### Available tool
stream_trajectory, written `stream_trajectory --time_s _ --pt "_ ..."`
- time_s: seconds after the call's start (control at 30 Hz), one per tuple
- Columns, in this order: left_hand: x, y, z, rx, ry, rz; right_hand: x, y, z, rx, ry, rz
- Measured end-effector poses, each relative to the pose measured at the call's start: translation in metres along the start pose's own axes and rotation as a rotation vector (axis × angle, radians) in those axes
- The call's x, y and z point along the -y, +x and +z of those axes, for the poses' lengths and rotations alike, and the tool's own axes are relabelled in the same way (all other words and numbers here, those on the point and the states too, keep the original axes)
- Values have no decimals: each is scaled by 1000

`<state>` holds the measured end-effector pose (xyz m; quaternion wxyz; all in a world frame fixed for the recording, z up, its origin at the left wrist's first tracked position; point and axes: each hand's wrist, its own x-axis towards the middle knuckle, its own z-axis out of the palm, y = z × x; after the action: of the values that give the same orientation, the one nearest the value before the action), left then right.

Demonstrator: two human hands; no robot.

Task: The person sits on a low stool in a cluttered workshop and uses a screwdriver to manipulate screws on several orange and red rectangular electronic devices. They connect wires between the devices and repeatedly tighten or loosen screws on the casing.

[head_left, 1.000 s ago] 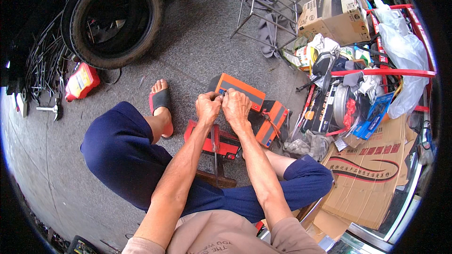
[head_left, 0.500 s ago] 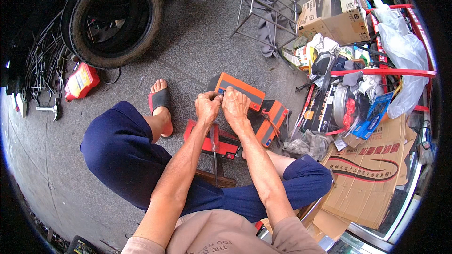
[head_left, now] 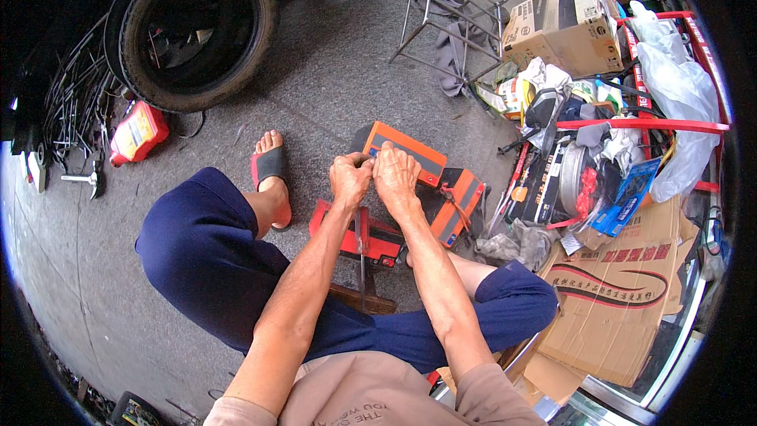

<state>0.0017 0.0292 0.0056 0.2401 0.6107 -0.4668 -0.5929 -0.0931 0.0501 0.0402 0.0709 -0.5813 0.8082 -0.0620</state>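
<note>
My left hand (head_left: 350,179) and my right hand (head_left: 396,176) meet at the near edge of an orange-and-grey boxy piece (head_left: 414,147), fingers curled around something small that I cannot make out. A second orange-and-grey piece (head_left: 460,209), with an orange cord on it, lies just right of my right hand. Beneath my forearms is a red-and-black tool or case (head_left: 335,233), crossed by a long metal piece (head_left: 363,260) over a strip of dark wood (head_left: 377,304).
Tires (head_left: 257,47), a red jug (head_left: 139,132) and a hammer (head_left: 94,179) are at left, a metal stool frame (head_left: 430,20) ahead. Right are a cardboard box (head_left: 560,31), piled clutter, plastic bags (head_left: 678,102) and flat cardboard (head_left: 607,331). My sandalled foot (head_left: 270,166) is left of the pieces.
Both hands stay together at the orange piece's edge. My right hand has shifted slightly away from my body, with its fingers a little higher over the piece.
</note>
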Motion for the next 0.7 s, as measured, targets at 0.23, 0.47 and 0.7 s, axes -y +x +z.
stream_trajectory --time_s 0.23,0.47,0.7 --pt "-1 -1 0 8 -31 2 -4 1 -3 6 60 7" --pt "-2 -3 -1 17 -45 2 -1 2 -11 76 130 165" --pt "-4 -5 -1 31 -48 -2 -11 -1 -10 42 314 255"
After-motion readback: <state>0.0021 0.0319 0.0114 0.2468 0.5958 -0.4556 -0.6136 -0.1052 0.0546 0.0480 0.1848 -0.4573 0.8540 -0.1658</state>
